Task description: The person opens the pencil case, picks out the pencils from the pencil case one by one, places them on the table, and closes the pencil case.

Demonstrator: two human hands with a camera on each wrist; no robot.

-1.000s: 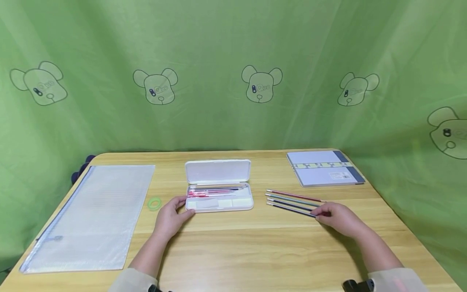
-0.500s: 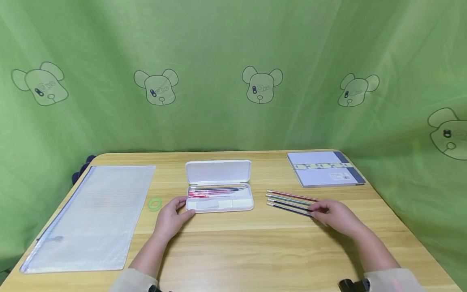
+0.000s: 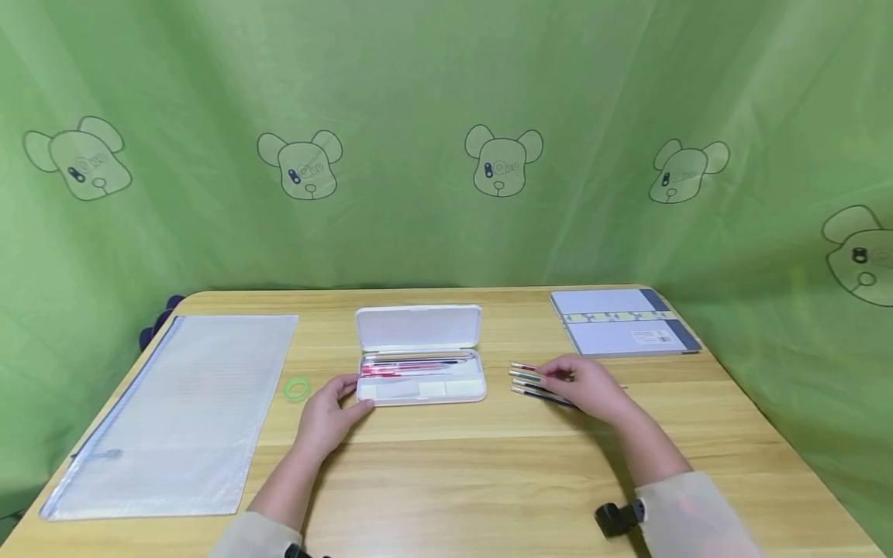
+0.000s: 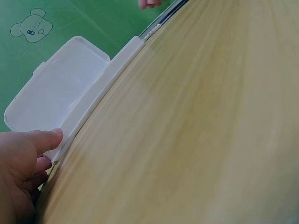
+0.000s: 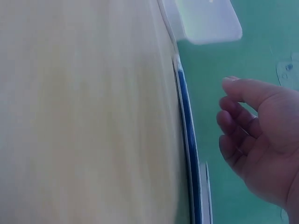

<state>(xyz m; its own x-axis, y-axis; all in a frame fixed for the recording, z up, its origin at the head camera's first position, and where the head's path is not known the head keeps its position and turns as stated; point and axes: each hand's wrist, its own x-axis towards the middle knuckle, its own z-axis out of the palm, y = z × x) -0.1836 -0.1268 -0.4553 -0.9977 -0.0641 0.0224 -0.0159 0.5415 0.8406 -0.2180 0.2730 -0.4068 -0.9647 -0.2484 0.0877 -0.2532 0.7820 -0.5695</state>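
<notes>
An open white pencil case (image 3: 460,389) lies mid-table with its lid (image 3: 418,328) raised. Several pens and pencils (image 3: 408,370), some pink or red, fill its back section. My left hand (image 3: 325,418) grips the case's left end, thumb at the front corner in the left wrist view. To the right, several pencils (image 3: 536,396) lie side by side with their white ends pointing left. My right hand (image 3: 587,387) hovers over them and hides most of their length. Its fingers (image 5: 236,119) are loosely bent in the right wrist view, with nothing between them and the thumb.
A translucent zip pouch (image 3: 181,411) covers the left of the wooden table (image 3: 446,488). Between pouch and case lies a green ring (image 3: 296,389). A notebook (image 3: 614,341) with a patterned band is at the back right. Green curtain (image 3: 405,232) hangs behind.
My right hand has left the right ends of the pencils and moved leftward and slightly back over them. The pencils lie where they were; my left hand stays on the case.
</notes>
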